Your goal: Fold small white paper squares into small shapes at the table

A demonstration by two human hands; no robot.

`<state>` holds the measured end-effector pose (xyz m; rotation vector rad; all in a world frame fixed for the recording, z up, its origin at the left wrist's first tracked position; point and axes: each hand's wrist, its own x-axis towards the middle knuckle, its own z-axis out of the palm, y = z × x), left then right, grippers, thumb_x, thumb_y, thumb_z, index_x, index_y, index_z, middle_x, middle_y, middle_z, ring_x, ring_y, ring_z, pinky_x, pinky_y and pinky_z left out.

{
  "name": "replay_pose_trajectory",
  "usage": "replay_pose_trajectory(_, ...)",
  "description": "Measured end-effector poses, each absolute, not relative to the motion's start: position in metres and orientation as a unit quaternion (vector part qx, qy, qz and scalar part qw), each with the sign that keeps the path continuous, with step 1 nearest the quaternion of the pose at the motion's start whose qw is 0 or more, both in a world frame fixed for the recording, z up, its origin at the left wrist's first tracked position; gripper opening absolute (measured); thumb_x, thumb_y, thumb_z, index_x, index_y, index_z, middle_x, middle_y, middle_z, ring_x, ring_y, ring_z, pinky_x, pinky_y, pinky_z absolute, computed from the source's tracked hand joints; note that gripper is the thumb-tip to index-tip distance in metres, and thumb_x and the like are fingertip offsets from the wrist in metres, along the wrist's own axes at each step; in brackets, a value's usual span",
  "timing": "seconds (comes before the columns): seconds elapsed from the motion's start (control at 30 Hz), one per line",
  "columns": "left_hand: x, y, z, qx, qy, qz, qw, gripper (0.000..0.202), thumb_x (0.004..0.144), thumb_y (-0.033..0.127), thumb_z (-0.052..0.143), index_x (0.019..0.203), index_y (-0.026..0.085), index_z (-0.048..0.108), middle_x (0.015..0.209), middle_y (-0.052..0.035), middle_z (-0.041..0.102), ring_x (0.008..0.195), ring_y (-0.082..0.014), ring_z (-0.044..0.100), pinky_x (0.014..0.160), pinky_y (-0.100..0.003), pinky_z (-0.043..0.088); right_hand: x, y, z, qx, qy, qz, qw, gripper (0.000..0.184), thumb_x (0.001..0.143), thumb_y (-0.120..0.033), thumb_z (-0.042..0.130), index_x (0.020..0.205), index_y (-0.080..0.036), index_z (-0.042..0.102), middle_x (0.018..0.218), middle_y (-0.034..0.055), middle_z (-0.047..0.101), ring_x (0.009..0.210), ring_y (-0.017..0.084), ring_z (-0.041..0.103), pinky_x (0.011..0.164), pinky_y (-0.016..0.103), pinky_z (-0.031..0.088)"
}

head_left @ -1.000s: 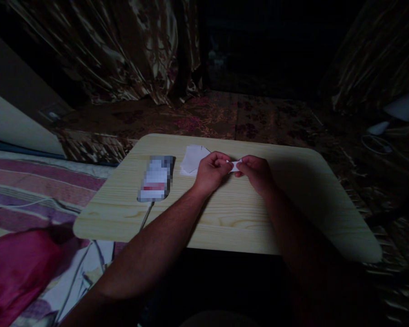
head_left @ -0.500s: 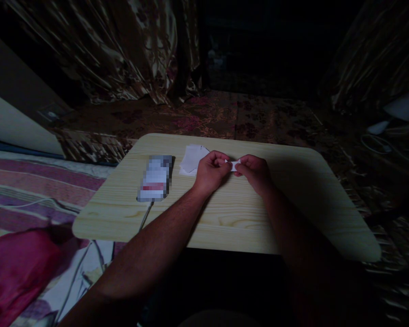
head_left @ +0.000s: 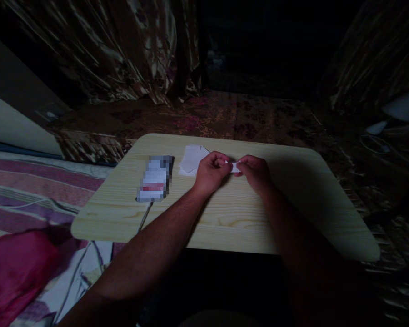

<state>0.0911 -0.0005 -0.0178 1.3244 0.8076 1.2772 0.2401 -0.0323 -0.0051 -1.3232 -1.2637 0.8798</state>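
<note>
My left hand and my right hand meet over the far middle of a light wooden table. Both have their fingers curled and pinch a small white piece of paper between them, just above the tabletop. Most of that paper is hidden by my fingers. Right behind my left hand lies a small pile of white paper sheets.
A phone lies on the table's left part with a cable running off the near edge. Striped bedding and a pink cloth lie at the left. Patterned curtains and a dark carpet are behind the table.
My hands have drawn slightly closer together on the small paper; less of it shows between them. Nothing else has moved.
</note>
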Motion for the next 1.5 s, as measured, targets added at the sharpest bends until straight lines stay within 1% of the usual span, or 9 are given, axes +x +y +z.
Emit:
replay_pose_trajectory(0.3, 0.0901, -0.0018, -0.0148, 0.553, 0.339, 0.530, 0.546, 0.021, 0.066, 0.024, 0.074, 0.081, 0.016, 0.062, 0.063, 0.0025, 0.061, 0.047, -0.0054, 0.045, 0.046, -0.019, 0.032, 0.2409, -0.0344, -0.0019, -0.542, -0.526, 0.386, 0.529, 0.013, 0.072, -0.030, 0.063, 0.074, -0.017, 0.065, 0.058, -0.0007, 0.067, 0.055, 0.016, 0.067, 0.052, 0.023, 0.047)
replay_pose_trajectory(0.4, 0.0899, -0.0012, -0.0149, 0.548, 0.338, 0.530, 0.552, 0.022, 0.066, 0.024, 0.074, 0.082, 0.016, 0.062, 0.063, 0.0026, 0.060, 0.047, -0.0051, 0.045, 0.047, -0.019, 0.033, 0.2410, -0.0332, -0.0032, -0.548, -0.525, 0.387, 0.524, 0.013, 0.070, -0.029, 0.064, 0.075, -0.017, 0.065, 0.058, -0.0001, 0.067, 0.055, 0.017, 0.067, 0.053, 0.023, 0.048)
replay_pose_trajectory(0.57, 0.0915, -0.0011, -0.0132, 0.541, 0.325, 0.526, 0.570, 0.032, 0.061, 0.019, 0.076, 0.088, 0.016, 0.060, 0.066, 0.0035, 0.060, 0.053, -0.0063, 0.050, 0.052, -0.019, 0.037, 0.2406, -0.0300, -0.0081, -0.547, -0.511, 0.386, 0.538, 0.015, 0.069, -0.031, 0.066, 0.075, -0.017, 0.064, 0.061, 0.0010, 0.069, 0.055, 0.017, 0.067, 0.052, 0.024, 0.049)
replay_pose_trajectory(0.63, 0.0920, -0.0011, -0.0131, 0.538, 0.320, 0.528, 0.574, 0.034, 0.059, 0.018, 0.076, 0.088, 0.017, 0.059, 0.067, 0.0040, 0.060, 0.053, -0.0063, 0.050, 0.052, -0.019, 0.038, 0.2404, -0.0297, -0.0083, -0.545, -0.510, 0.388, 0.541, 0.015, 0.070, -0.031, 0.067, 0.075, -0.017, 0.064, 0.062, 0.0011, 0.070, 0.055, 0.017, 0.068, 0.053, 0.024, 0.049)
replay_pose_trajectory(0.87, 0.0905, 0.0005, -0.0160, 0.556, 0.326, 0.520, 0.561, 0.031, 0.063, 0.020, 0.075, 0.090, 0.017, 0.059, 0.066, 0.0039, 0.059, 0.050, -0.0058, 0.047, 0.049, -0.019, 0.035, 0.2405, -0.0313, -0.0057, -0.540, -0.522, 0.380, 0.540, 0.017, 0.070, -0.032, 0.067, 0.077, -0.017, 0.063, 0.064, 0.0018, 0.070, 0.057, 0.018, 0.068, 0.057, 0.027, 0.053)
replay_pose_trajectory(1.0, 0.0903, -0.0005, -0.0146, 0.554, 0.324, 0.516, 0.566, 0.031, 0.062, 0.019, 0.075, 0.089, 0.017, 0.059, 0.063, 0.0048, 0.058, 0.048, -0.0053, 0.044, 0.048, -0.019, 0.033, 0.2397, -0.0318, -0.0054, -0.540, -0.528, 0.362, 0.547, 0.016, 0.071, -0.033, 0.066, 0.076, -0.018, 0.064, 0.063, 0.0014, 0.069, 0.059, 0.018, 0.068, 0.056, 0.027, 0.052)
replay_pose_trajectory(1.1, 0.0906, -0.0014, -0.0135, 0.551, 0.323, 0.517, 0.569, 0.033, 0.062, 0.019, 0.074, 0.091, 0.018, 0.059, 0.062, 0.0050, 0.058, 0.048, -0.0061, 0.045, 0.048, -0.020, 0.033, 0.2389, -0.0319, -0.0056, -0.539, -0.527, 0.359, 0.550, 0.015, 0.072, -0.033, 0.065, 0.074, -0.018, 0.064, 0.062, 0.0004, 0.068, 0.059, 0.018, 0.068, 0.056, 0.027, 0.052)
replay_pose_trajectory(1.27, 0.0908, -0.0002, -0.0173, 0.561, 0.312, 0.524, 0.560, 0.034, 0.064, 0.018, 0.073, 0.095, 0.018, 0.058, 0.065, 0.0044, 0.059, 0.050, -0.0068, 0.048, 0.050, -0.020, 0.036, 0.2383, -0.0314, -0.0061, -0.554, -0.526, 0.349, 0.543, 0.014, 0.071, -0.032, 0.064, 0.073, -0.018, 0.063, 0.060, -0.0008, 0.066, 0.058, 0.017, 0.066, 0.056, 0.026, 0.051)
replay_pose_trajectory(1.5, 0.0922, 0.0002, -0.0203, 0.559, 0.298, 0.524, 0.570, 0.035, 0.064, 0.017, 0.072, 0.095, 0.019, 0.058, 0.066, 0.0042, 0.059, 0.050, -0.0063, 0.047, 0.049, -0.020, 0.036, 0.2379, -0.0328, -0.0048, -0.561, -0.541, 0.322, 0.538, 0.012, 0.072, -0.031, 0.062, 0.070, -0.019, 0.063, 0.058, -0.0011, 0.065, 0.056, 0.015, 0.063, 0.055, 0.026, 0.048)
